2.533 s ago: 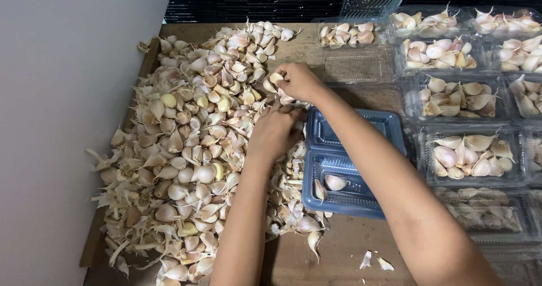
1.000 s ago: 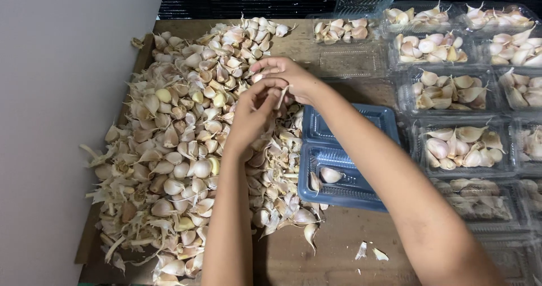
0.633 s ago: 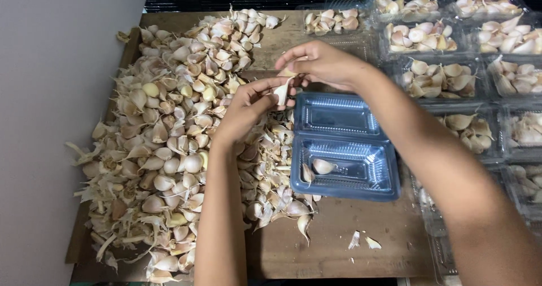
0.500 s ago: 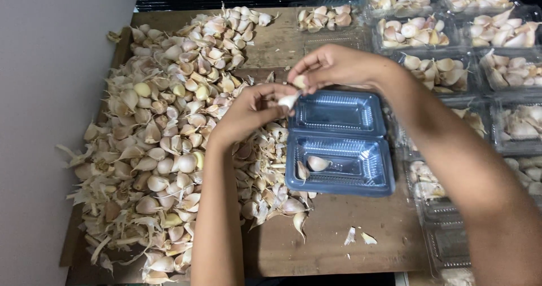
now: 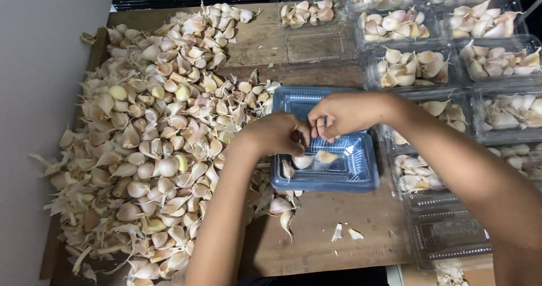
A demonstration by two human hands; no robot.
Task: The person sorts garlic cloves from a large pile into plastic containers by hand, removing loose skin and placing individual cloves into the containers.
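A blue clear-plastic tray [image 5: 361, 176] lies open on the wooden table, its lid [image 5: 293, 99] folded back. Three garlic cloves [image 5: 302, 162] lie in its near-left part. My left hand [image 5: 274, 136] hovers over the tray's left edge, its fingertips just above those cloves. My right hand [image 5: 345, 111] is over the middle of the tray, fingers bent downward and almost touching the left hand's fingers. I see nothing held in either hand. A large pile of loose unpeeled garlic cloves [image 5: 152, 139] covers the left of the table.
Several clear plastic trays filled with cloves [image 5: 415, 66] stand in rows at the back right and right. An empty clear tray [image 5: 319, 43] sits behind the blue one. Skin scraps [image 5: 345, 233] lie on the wooden table [image 5: 327, 224]. A grey wall [image 5: 39, 94] runs along the left.
Both hands, which held one clove between them above the pile's edge, have come down over the blue tray. The tray held one clove before and holds three now.
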